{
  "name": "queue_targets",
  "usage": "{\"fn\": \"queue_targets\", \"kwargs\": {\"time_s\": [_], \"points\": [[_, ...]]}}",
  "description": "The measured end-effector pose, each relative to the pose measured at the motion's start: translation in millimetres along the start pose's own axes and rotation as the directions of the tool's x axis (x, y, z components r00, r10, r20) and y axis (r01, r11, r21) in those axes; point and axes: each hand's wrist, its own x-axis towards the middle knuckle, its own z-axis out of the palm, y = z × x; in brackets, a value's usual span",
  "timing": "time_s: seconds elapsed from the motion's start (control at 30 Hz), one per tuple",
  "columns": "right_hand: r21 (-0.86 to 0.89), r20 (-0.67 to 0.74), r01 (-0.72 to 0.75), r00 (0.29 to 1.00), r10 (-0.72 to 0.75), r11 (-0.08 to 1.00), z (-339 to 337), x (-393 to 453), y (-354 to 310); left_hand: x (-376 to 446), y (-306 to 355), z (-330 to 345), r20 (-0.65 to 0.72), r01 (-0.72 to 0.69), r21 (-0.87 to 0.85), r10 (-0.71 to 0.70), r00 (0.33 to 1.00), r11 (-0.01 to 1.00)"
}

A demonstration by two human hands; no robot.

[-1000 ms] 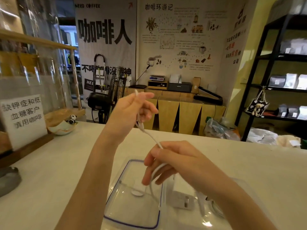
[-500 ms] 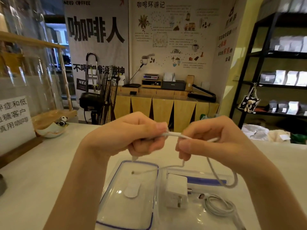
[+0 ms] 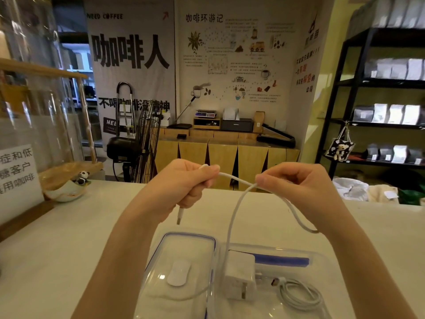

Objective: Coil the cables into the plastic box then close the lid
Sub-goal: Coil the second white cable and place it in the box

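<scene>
Both hands, left [image 3: 184, 183] and right [image 3: 296, 183], are gripping a white cable [image 3: 234, 178] above the open plastic box [image 3: 322, 256] on the worktop [image 3: 69, 238].

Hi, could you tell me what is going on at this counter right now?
A person is winding a white cable above the counter. The left hand grips one end, with the plug hanging below the fist, and the right hand pinches the cable farther along, forming a loop. Below them, the clear plastic box sits open, holding a white charger and a coiled cable. Its lid lies to the left, so closing remains to be done.
</scene>
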Motion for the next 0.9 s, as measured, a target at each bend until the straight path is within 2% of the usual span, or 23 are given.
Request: {"fn": "queue_targets", "kwargs": {"time_s": [0.07,0.17,0.27,0.37,0.43,0.57,0.6,0.67,0.73,0.8,0.83,0.9], "points": [[-0.005,-0.046,0.055,0.997,-0.055,0.998,-1.2,-1.0,1.1,2.2,-2.1,-0.9,-0.072,0.026,-0.002,-0.026,0.997,1.0],[0.146,-0.062,0.073,0.996,-0.065,0.987,-0.6,-2.0,-1.8,6.4,-8.1,-4.8,-0.175,0.07,-0.013,-0.072,0.982,0.997],[0.378,-0.119,-0.015,0.991,0.064,0.926,0.2,0.5,-1.1,9.1,-15.5,-12.2,-0.181,0.105,-0.02,-0.107,0.978,0.994],[0.564,-0.153,-0.104,0.962,0.228,0.819,-1.4,6.2,7.9,8.3,-19.5,-20.3,-0.131,0.137,0.018,-0.134,0.982,0.99],[0.705,-0.152,-0.097,0.947,0.283,0.703,-1.6,10.3,13.8,6.0,-19.7,-23.8,-0.056,0.15,0.063,-0.147,0.988,0.987],[0.952,-0.141,0.026,0.921,0.363,0.305,-5.2,17.0,22.6,2.4,-20.0,-28.8,0.118,0.168,0.132,-0.184,0.976,0.977],[0.97,-0.153,0.063,0.909,0.387,0.236,-6.6,18.2,24.7,1.9,-20.9,-30.7,0.17,0.163,0.131,-0.184,0.968,0.978],[0.978,-0.182,0.117,0.884,0.43,0.174,-9.4,19.5,29.5,0.8,-22.4,-34.2,0.31,0.129,0.117,-0.16,0.937,0.985],[0.977,-0.203,0.145,0.868,0.454,0.158,-12.3,19.7,36.1,-0.3,-22.8,-36.4,0.441,0.081,0.083,-0.11,0.891,0.993],[0.974,-0.214,0.147,0.851,0.479,0.174,-15.4,19.2,43.0,-1.5,-21.6,-37.6,0.511,0.036,0.003,-0.032,0.859,0.999],[0.964,-0.229,0.127,0.839,0.494,0.232,-16.3,19.4,46.1,-1.6,-21.0,-38.6,0.518,0.007,-0.048,0.018,0.855,0.999],[0.887,-0.276,0.007,0.808,0.521,0.461,-15.4,19.5,49.9,-1.2,-19.9,-40.0,0.485,-0.053,-0.153,0.122,0.866,0.987]]}}
